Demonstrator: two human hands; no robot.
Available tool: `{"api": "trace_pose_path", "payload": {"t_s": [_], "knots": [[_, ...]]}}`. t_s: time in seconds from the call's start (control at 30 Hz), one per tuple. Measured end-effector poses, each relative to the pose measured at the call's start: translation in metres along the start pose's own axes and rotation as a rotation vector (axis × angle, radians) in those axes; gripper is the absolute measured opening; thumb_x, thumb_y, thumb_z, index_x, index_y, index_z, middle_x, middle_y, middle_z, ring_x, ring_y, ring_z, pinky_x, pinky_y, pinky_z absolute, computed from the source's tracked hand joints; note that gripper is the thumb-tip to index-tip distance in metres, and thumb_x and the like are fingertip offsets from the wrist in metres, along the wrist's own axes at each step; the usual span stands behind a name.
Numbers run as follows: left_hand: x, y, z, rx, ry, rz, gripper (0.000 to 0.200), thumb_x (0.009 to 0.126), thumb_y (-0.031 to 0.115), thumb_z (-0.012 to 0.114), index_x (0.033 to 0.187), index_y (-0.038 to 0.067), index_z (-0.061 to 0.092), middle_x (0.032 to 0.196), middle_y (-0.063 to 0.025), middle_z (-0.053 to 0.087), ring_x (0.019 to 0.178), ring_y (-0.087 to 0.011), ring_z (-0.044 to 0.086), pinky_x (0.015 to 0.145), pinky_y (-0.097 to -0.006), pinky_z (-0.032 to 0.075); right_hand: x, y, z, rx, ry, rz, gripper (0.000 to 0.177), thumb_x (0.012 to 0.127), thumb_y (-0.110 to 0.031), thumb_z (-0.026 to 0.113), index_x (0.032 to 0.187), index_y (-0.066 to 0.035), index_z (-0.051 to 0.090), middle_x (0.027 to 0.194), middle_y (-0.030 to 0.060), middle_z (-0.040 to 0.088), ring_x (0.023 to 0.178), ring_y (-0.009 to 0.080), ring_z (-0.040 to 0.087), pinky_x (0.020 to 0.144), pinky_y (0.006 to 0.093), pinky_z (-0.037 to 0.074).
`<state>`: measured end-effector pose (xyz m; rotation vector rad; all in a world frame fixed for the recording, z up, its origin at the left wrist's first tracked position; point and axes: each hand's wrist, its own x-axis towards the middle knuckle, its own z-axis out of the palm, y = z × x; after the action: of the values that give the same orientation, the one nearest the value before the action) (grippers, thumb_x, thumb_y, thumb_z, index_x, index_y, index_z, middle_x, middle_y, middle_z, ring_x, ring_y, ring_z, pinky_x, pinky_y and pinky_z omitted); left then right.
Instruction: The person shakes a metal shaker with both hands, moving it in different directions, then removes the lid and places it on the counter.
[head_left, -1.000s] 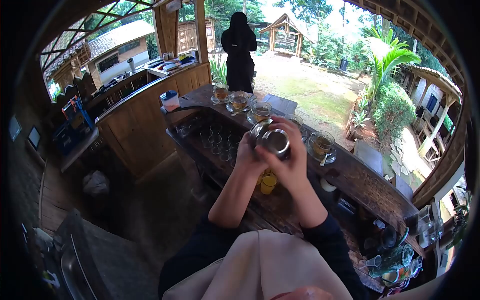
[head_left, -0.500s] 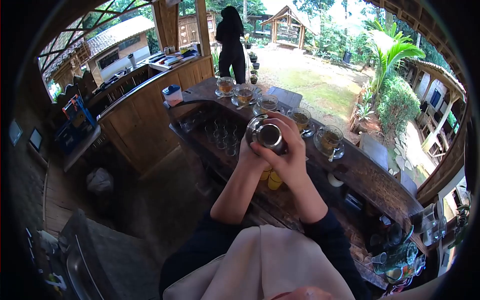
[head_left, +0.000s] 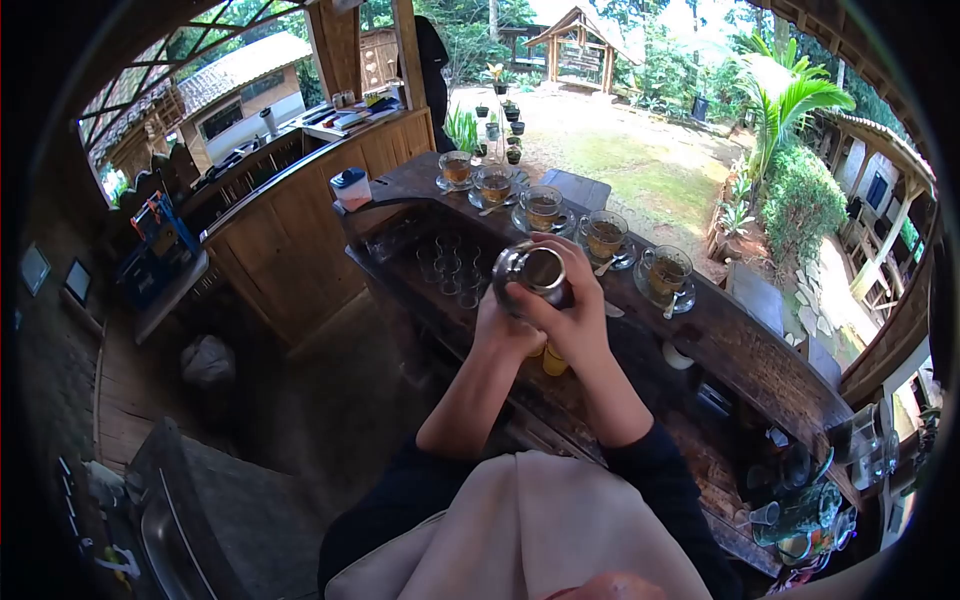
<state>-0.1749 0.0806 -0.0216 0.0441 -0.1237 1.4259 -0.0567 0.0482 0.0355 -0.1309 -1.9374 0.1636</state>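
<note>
Over the bar counter, both my hands hold a shiny metal canister (head_left: 533, 270) whose round end faces up towards me. My right hand (head_left: 572, 308) is closed around its right side, with the thumb lying across the front. My left hand (head_left: 503, 328) grips it from the left and below; most of its fingers are hidden behind the canister. Beyond my hands, several glass cups of amber drink stand in a row on saucers with spoons, among them one cup (head_left: 605, 234) just past my right hand and another cup (head_left: 665, 272) further right.
Several clear glasses (head_left: 449, 268) stand on the counter's lower shelf. Behind my wrists shows a yellow glass (head_left: 554, 361). A lidded plastic tub (head_left: 350, 188) sits at the counter's far left end. Glassware and a glass jar (head_left: 810, 508) crowd the right end. A person (head_left: 432, 75) stands behind a post.
The view has shifted slightly, so the counter and cups appear a little lower and further right. The person in the background has moved left behind the post. My hands keep hold of the canister.
</note>
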Motion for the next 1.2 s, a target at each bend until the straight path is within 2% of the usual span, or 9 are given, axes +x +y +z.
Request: {"api": "trace_pose_path", "payload": {"t_s": [0.17,0.27,0.43,0.53,0.77,0.9,0.97,1.13,1.2], "knots": [[-0.047,0.012,0.048,0.183,-0.388,-0.300,0.062,0.091,0.050,0.045,0.132,0.004,0.040,0.121,-0.0225,0.051,0.107,-0.0345,0.056,0.086,-0.0442,0.052,0.002,-0.043,0.000,0.020,0.115,-0.474,0.032,0.067,-0.025,0.073,0.097,-0.019,0.064,0.102,-0.0007,0.061,0.110,0.0271,0.056,0.094,0.0527,0.036],[-0.048,-0.027,0.065,0.421,-0.945,0.414,0.064,0.089,0.054,0.047,0.134,0.010,0.036,0.122,-0.0230,0.051,0.105,-0.0335,0.058,0.084,-0.0453,0.053,0.008,-0.059,-0.020,-0.058,0.082,-0.827,0.028,0.068,-0.021,0.073,0.095,-0.022,0.065,0.097,-0.0062,0.060,0.109,0.0183,0.057,0.095,0.0520,0.036],[-0.005,0.011,0.005,0.128,-0.319,-0.302,0.058,0.092,0.052,0.040,0.121,0.001,0.045,0.104,-0.0147,0.056,0.091,-0.0249,0.061,0.082,-0.0381,0.052,0.008,0.000,0.004,0.028,0.097,-0.185,0.040,0.062,-0.025,0.070,0.099,-0.011,0.062,0.106,0.0095,0.059,0.103,0.0320,0.055,0.089,0.0495,0.041],[-0.010,-0.012,-0.005,0.056,-0.174,0.094,0.058,0.092,0.051,0.041,0.119,0.000,0.047,0.106,-0.0162,0.056,0.094,-0.0252,0.060,0.084,-0.0416,0.052,0.007,0.001,0.003,0.056,0.055,-0.008,0.039,0.063,-0.023,0.070,0.099,-0.009,0.062,0.110,0.0134,0.059,0.106,0.0369,0.053,0.090,0.0496,0.040],[-0.036,-0.008,0.044,0.382,-1.158,0.127,0.074,0.084,0.044,0.063,0.143,0.022,0.025,0.140,-0.0231,0.033,0.121,-0.0400,0.044,0.092,-0.0546,0.047,0.000,-0.061,-0.020,0.033,-0.039,-0.587,0.021,0.075,-0.017,0.065,0.096,-0.021,0.065,0.106,-0.0050,0.061,0.111,0.0161,0.056,0.096,0.0511,0.034],[-0.029,-0.012,0.008,-0.510,-0.749,-0.569,0.063,0.089,0.055,0.043,0.132,0.008,0.041,0.127,-0.0172,0.049,0.109,-0.0284,0.056,0.089,-0.0402,0.049,-0.017,-0.010,0.002,-0.036,-0.320,-0.176,0.030,0.072,-0.021,0.070,0.100,-0.016,0.063,0.104,0.0028,0.061,0.105,0.0201,0.058,0.093,0.0416,0.041],[-0.018,-0.005,-0.025,-0.340,-0.380,-0.267,0.058,0.090,0.051,0.043,0.124,0.005,0.047,0.118,-0.0174,0.054,0.104,-0.0274,0.058,0.089,-0.0402,0.049,-0.013,0.025,0.018,0.176,0.020,0.184,0.048,0.068,-0.019,0.072,0.112,-0.007,0.057,0.114,0.0133,0.058,0.105,0.0286,0.057,0.088,0.0383,0.045],[-0.058,-0.005,0.047,0.240,-0.111,-0.194,0.051,0.092,0.046,0.043,0.119,0.004,0.051,0.112,-0.0185,0.058,0.097,-0.0275,0.062,0.083,-0.0395,0.053,0.002,-0.044,-0.029,-0.058,-0.188,-0.299,0.037,0.065,-0.015,0.071,0.102,-0.016,0.063,0.101,0.0049,0.063,0.104,0.0311,0.057,0.088,0.0531,0.041],[-0.059,-0.013,0.058,0.381,-0.669,0.039,0.059,0.090,0.048,0.048,0.129,0.004,0.042,0.122,-0.0195,0.051,0.106,-0.0304,0.057,0.080,-0.0413,0.054,-0.012,-0.056,-0.023,0.068,0.002,-0.690,0.029,0.079,-0.018,0.065,0.107,-0.017,0.060,0.100,-0.0012,0.062,0.098,0.0085,0.057,0.091,0.0433,0.040]]}}
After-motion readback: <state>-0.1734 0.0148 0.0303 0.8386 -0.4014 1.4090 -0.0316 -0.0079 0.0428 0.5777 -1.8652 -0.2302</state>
